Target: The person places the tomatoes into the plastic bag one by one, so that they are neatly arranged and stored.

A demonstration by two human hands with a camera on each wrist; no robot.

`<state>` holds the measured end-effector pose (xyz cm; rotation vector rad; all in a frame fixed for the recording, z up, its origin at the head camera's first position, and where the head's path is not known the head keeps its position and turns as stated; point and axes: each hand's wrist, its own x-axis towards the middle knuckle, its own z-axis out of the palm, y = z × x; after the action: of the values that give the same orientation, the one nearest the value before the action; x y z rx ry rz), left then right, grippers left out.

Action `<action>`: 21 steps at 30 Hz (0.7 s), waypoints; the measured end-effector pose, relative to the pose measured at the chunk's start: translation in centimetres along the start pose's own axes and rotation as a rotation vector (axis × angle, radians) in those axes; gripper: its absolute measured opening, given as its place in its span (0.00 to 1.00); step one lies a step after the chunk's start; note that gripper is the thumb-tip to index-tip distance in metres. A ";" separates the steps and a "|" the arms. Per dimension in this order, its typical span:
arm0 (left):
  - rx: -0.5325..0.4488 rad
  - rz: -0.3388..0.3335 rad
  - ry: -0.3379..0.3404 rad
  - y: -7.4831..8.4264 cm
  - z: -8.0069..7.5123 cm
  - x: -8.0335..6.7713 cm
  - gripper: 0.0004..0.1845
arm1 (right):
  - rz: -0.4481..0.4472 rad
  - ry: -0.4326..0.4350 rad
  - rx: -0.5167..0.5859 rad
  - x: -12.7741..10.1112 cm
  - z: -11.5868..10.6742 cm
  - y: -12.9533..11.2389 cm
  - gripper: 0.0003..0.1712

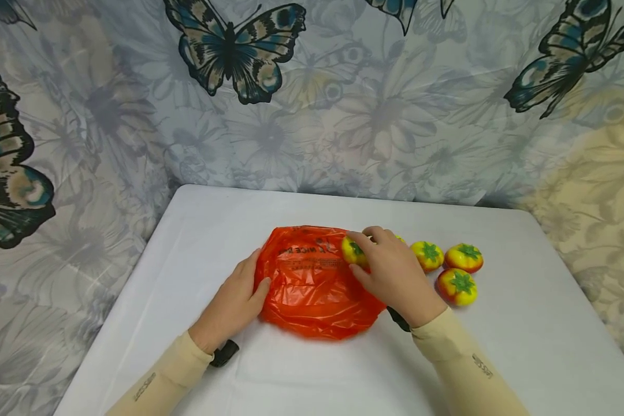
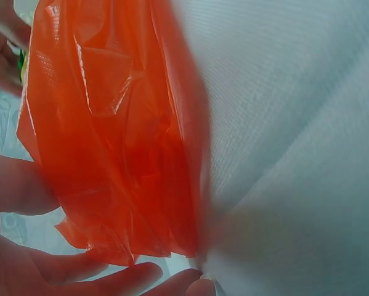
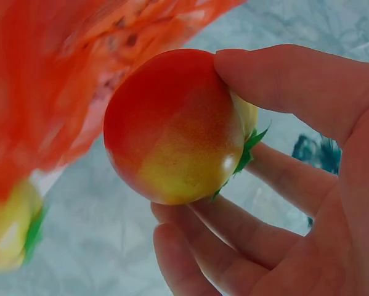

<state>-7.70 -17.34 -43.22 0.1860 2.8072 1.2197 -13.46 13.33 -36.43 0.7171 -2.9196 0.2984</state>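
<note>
My right hand [image 1: 395,271] holds a red-and-yellow tomato [image 3: 172,129] with a green leafy top, thumb on one side and fingers on the other. The tomato overlaps the upper right part of a red plastic bag [image 1: 312,283] in the head view. At the bag's left side is my left hand [image 1: 234,297], thumb toward the front and fingers round the far edge. In the left wrist view its fingers [image 2: 116,280] lie along the crumpled end of the bag. The bag is puffed up, with dark print on its upper face.
Right of the bag stand more tomatoes, among them one at the back [image 1: 464,257], one in front [image 1: 456,287] and one nearer my hand [image 1: 426,256]. Another is partly hidden behind my right hand. A white table [image 1: 301,381] meets a butterfly-patterned cloth [image 1: 343,115] behind.
</note>
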 end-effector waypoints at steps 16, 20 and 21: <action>0.025 0.007 -0.002 -0.3 0.0 0.2 0.40 | -0.177 -0.068 0.012 5.6 3.8 -5.4 0.29; 0.027 -0.001 -0.009 -0.3 -0.1 0.2 0.41 | -0.186 -0.099 0.007 6.3 4.6 -6.1 0.30; 0.029 -0.001 -0.009 -0.3 -0.1 0.2 0.41 | -0.191 -0.103 0.005 6.4 4.7 -6.2 0.30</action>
<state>-7.95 -17.59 -43.31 0.1916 2.8176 1.1757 -16.57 4.09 -38.98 1.0322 -2.9156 0.2563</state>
